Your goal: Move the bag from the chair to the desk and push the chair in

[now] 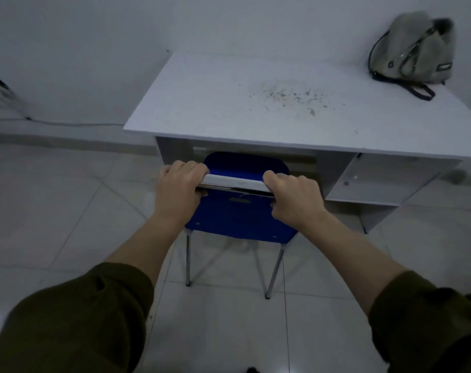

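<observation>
A grey bag [413, 49] with dark straps stands on the far right corner of the white desk [215, 103]. The blue chair [237, 216] faces the desk, its seat partly under the desk's front edge. My left hand [179, 189] grips the left end of the chair's pale top rail. My right hand [292, 197] grips the right end of that rail. Both arms are stretched forward in dark olive sleeves.
Crumbs or scuff marks dot the middle of the desk top. An open shelf compartment [377, 181] sits under the desk on the right. A cable [67, 123] runs along the wall base at left. The floor is pale tile [67, 211].
</observation>
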